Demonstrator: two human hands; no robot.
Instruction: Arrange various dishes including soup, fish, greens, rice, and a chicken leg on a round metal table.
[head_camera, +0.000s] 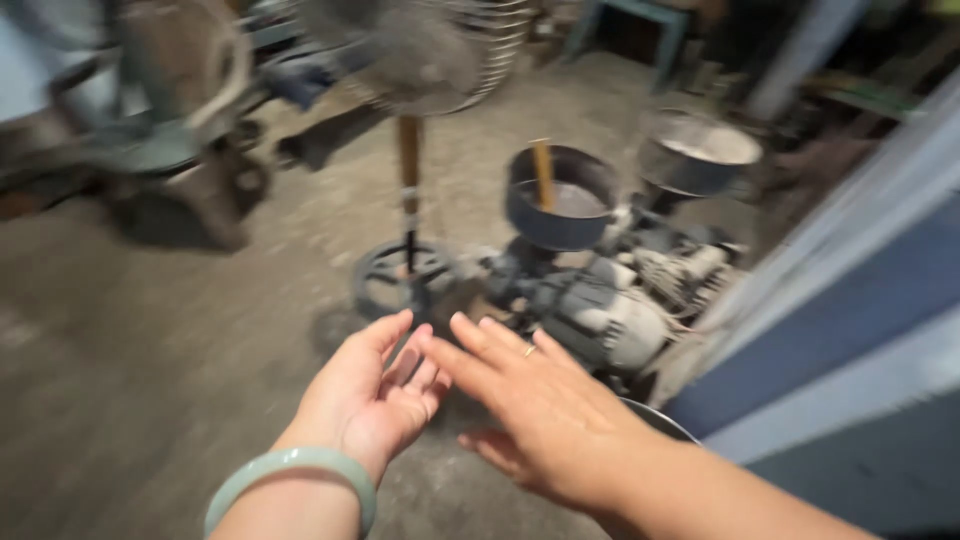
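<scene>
Head view: looks down at two bare hands over a dusty grey floor (150, 380); the picture is blurry.
Far left: a dark machine with a wheel (190, 120), well apart from the hands.
Left hand: the left hand (375, 390) is open, palm turned up and inward, holding nothing. A pale green bangle (290, 475) sits on its wrist.
Middle: a fan on a stand (410, 150) rises behind the hands, with its round base flat on the floor.
Right hand: the right hand (535, 405) is open and flat, fingers spread, holding nothing. Its fingertips touch or cross the left hand's fingers (I cannot tell which). A ring (529, 350) is on one finger.
Nearest thing: a grey motor (600, 315) lies on the floor just past the right hand, under a dark bowl with a stick in it (560, 205).
How it would handle: the motor looks heavy, hard and dusty, so probably a job for both hands, gripped around its round body.
Right: a second metal bowl (700, 150), then a blue and white wall (860, 300).
</scene>
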